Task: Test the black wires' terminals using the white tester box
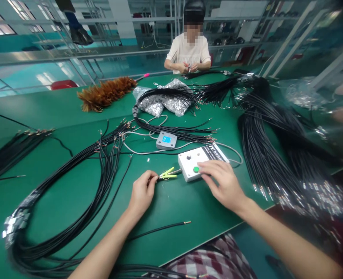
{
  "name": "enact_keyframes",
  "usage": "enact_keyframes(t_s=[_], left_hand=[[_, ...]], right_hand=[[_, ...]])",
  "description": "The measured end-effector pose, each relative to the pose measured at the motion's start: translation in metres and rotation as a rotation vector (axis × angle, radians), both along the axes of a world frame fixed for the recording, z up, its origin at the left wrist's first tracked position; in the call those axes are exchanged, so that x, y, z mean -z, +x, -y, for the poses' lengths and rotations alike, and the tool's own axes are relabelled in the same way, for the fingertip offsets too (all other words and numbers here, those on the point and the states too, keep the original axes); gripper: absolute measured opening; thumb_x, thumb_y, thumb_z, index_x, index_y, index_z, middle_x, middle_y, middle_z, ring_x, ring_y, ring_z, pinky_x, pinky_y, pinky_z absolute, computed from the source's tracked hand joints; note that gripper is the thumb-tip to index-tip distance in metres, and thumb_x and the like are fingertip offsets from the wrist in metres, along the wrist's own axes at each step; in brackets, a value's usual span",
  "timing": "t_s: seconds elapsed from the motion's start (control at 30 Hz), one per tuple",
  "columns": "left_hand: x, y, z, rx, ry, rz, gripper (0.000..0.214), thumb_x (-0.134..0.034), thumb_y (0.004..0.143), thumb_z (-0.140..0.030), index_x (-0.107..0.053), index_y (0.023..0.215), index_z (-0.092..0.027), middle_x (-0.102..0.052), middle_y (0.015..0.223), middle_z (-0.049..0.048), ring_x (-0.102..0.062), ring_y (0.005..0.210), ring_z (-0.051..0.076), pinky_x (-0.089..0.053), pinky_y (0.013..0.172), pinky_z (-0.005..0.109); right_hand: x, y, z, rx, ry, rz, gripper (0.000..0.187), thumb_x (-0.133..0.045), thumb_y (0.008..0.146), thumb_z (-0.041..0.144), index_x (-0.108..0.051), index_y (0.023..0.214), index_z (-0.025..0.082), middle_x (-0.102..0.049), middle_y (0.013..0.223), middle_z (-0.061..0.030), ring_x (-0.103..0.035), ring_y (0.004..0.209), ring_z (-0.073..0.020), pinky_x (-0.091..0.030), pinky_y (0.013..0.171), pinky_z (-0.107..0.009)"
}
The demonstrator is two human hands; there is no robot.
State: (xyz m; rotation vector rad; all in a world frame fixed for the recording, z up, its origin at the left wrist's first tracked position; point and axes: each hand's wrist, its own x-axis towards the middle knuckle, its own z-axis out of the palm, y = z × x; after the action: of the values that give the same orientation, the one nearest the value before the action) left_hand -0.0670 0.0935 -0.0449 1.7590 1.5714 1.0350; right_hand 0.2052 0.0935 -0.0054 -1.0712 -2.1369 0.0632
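Observation:
My left hand [144, 190] is closed in a pinch at the tip of a yellow-green clip [168, 174]. What lies between its fingertips is hidden. A short lead joins the clip to a white box [184, 164] with a black knob [188, 157] and a green button [196, 169]. Over the box's near right side my right hand [224, 182] has its fingers stretched out and thumb apart, with the fingertips beside the green button. Left of my hands curves a bundle of black cables [69, 180] with stripped ends. One loose cable [162, 228] end lies between my forearms.
Behind the box sits a small grey device [166, 140] with a blue screen. Further back are plastic bags [175, 97] of metal parts and a brown feather duster [107, 93]. Large cable bundles [258, 155] cover the right side. Across the green table [58, 104] sits a person [189, 50].

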Motion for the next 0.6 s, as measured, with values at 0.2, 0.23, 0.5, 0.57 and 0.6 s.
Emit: enact_keyframes(t_s=[0.2, 0.23, 0.5, 0.57, 0.6], left_hand=[[0.000, -0.001, -0.002, -0.002, -0.020, 0.000, 0.016, -0.050, 0.088, -0.027, -0.058, 0.077, -0.019, -0.060, 0.069, 0.0001, -0.057, 0.065, 0.016, -0.041, 0.064, 0.026], [0.000, -0.002, -0.001, -0.002, -0.026, -0.003, 0.015, -0.051, 0.087, -0.027, -0.058, 0.077, -0.019, -0.060, 0.069, 0.0000, -0.057, 0.065, 0.016, -0.042, 0.064, 0.026], [-0.004, -0.021, 0.008, -0.060, -0.058, 0.016, 0.016, -0.052, 0.086, -0.029, -0.058, 0.076, -0.018, -0.059, 0.067, 0.0000, -0.057, 0.063, 0.015, -0.043, 0.061, 0.025], [-0.010, -0.024, 0.012, -0.078, -0.063, 0.039, 0.017, -0.052, 0.086, -0.030, -0.058, 0.075, -0.018, -0.058, 0.066, 0.0000, -0.057, 0.061, 0.015, -0.043, 0.059, 0.024], [-0.013, -0.024, 0.014, -0.081, -0.065, 0.050, 0.018, -0.052, 0.086, -0.030, -0.058, 0.075, -0.017, -0.058, 0.066, 0.0000, -0.057, 0.061, 0.015, -0.043, 0.058, 0.024]], right_hand=[[0.011, -0.006, 0.016, 0.058, 0.063, 0.065, 0.016, -0.053, 0.094, 0.013, -0.062, 0.105, 0.021, -0.073, 0.113, -0.0024, -0.061, 0.106, -0.0217, -0.038, 0.090, -0.038], [0.011, -0.007, 0.015, 0.078, 0.075, 0.067, 0.016, -0.054, 0.094, 0.014, -0.062, 0.106, 0.021, -0.074, 0.111, -0.0019, -0.062, 0.104, -0.0216, -0.037, 0.090, -0.038], [0.017, -0.004, 0.008, 0.091, 0.147, 0.027, 0.013, -0.057, 0.093, 0.014, -0.063, 0.101, 0.022, -0.076, 0.103, 0.0004, -0.063, 0.094, -0.0219, -0.037, 0.088, -0.040], [0.014, -0.006, 0.010, 0.083, 0.144, 0.009, 0.013, -0.057, 0.092, 0.013, -0.064, 0.101, 0.022, -0.076, 0.103, -0.0002, -0.062, 0.096, -0.0224, -0.037, 0.089, -0.040], [0.011, -0.009, 0.012, 0.075, 0.141, -0.004, 0.014, -0.058, 0.092, 0.013, -0.064, 0.101, 0.021, -0.076, 0.103, -0.0007, -0.062, 0.098, -0.0226, -0.038, 0.089, -0.040]])
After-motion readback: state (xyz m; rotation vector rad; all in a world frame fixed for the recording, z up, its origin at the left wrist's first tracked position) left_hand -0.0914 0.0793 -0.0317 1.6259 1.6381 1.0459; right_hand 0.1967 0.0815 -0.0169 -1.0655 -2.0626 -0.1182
